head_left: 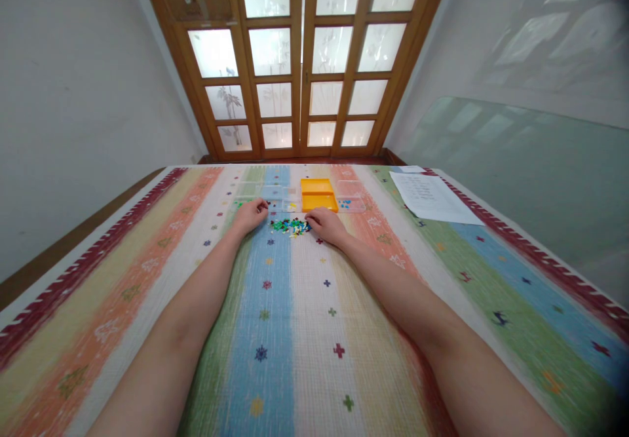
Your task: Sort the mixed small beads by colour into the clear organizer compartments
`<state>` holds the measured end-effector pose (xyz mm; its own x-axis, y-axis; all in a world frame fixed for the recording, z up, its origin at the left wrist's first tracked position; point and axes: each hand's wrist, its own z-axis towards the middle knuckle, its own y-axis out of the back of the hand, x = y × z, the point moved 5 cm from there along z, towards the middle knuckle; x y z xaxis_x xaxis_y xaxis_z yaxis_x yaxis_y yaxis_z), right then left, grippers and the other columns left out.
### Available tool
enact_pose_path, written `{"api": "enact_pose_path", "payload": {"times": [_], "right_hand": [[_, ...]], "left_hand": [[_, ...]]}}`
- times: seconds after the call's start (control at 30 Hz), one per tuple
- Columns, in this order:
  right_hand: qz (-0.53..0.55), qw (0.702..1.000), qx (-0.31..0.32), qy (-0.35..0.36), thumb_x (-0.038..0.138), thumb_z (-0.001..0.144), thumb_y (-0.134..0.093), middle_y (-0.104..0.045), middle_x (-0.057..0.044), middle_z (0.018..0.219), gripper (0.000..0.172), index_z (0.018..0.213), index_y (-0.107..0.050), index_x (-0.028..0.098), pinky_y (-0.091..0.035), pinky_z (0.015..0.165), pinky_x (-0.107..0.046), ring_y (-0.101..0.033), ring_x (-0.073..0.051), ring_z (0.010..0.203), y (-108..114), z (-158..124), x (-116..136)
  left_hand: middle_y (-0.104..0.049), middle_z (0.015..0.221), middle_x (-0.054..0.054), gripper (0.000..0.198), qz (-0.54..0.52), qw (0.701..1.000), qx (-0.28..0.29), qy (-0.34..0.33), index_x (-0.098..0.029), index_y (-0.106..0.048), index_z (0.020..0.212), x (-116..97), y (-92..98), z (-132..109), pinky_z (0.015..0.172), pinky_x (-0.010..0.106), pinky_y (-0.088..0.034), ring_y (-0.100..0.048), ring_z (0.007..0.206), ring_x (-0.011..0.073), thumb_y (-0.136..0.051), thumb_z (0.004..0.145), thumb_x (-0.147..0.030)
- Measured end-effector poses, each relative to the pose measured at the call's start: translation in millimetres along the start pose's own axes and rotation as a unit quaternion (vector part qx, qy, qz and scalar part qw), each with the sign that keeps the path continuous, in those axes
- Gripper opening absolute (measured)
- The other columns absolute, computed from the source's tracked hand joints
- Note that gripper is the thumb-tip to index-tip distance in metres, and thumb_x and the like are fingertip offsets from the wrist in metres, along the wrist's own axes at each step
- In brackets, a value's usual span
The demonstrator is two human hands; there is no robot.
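A pile of tiny mixed pieces (289, 227), green, blue, yellow, white and dark red, lies on the striped cloth between my hands. My left hand (251, 214) is closed, fingers curled together at the front edge of the clear plastic boxes (260, 190); what it pinches, if anything, is too small to make out. At the pile's right end, my right hand (325, 225) bends its fingers down to the pieces, fingertips pressed together and partly hidden. Just beyond it stands an opened yellow box (319, 185). Some blue pieces (345, 203) lie in a clear box (358, 190) to its right.
Printed paper sheets (432, 196) lie at the far right of the table. A striped, patterned tablecloth (314, 332) covers the tabletop. Beyond the far edge are wooden doors with glass panes (302, 83). A pale glass panel (515, 181) leans along the right wall.
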<state>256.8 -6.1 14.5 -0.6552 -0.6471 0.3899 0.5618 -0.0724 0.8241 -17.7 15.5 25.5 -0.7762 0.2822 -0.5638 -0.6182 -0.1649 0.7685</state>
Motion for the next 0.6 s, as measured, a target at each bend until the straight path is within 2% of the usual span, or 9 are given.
{"api": "enact_pose_path", "payload": {"times": [0.07,0.23,0.43,0.6], "right_hand": [[0.001,1.0,0.0,-0.001,0.023,0.1,-0.056,-0.074,-0.007,0.101,0.019,0.101,-0.074,0.022,-0.045,0.088,-0.033,-0.064,-0.022,0.097,0,0,0],[0.005,1.0,0.0,-0.001,0.023,0.1,-0.055,-0.075,-0.007,0.101,0.019,0.101,-0.075,0.021,-0.046,0.088,-0.033,-0.064,-0.022,0.097,0,0,1],[0.001,1.0,0.004,-0.007,0.023,0.1,-0.055,-0.075,-0.007,0.101,0.02,0.102,-0.075,0.022,-0.046,0.088,-0.033,-0.064,-0.022,0.096,0,0,-1],[0.001,1.0,0.0,-0.002,0.023,0.1,-0.056,-0.075,-0.007,0.101,0.019,0.101,-0.075,0.021,-0.045,0.088,-0.032,-0.064,-0.022,0.096,1,0,0]], "left_hand": [[-0.07,0.083,0.003,0.019,0.004,0.998,-0.055,0.038,-0.023,-0.069,0.096,-2,-1.5,-1,0.071,0.029,-0.041,-0.061,0.074,0.0195,-0.058,0.081,-0.027],[-0.072,0.085,0.003,0.018,-0.018,0.991,-0.114,0.073,-0.023,-0.068,0.097,0,-4.2,0,0.072,0.029,-0.041,-0.063,0.076,0.02,-0.057,0.083,-0.026],[-0.078,0.092,0.004,0.025,-0.149,0.973,-0.115,0.137,-0.021,-0.065,0.106,18,-9.1,2,0.06,0.026,-0.043,-0.059,0.053,0.0135,-0.055,0.084,-0.028],[-0.079,0.098,0.006,0.027,-0.198,0.96,-0.123,0.157,-0.02,-0.065,0.107,23,-13.4,2,0.054,0.025,-0.043,-0.058,0.049,0.012,-0.055,0.084,-0.029]]}}
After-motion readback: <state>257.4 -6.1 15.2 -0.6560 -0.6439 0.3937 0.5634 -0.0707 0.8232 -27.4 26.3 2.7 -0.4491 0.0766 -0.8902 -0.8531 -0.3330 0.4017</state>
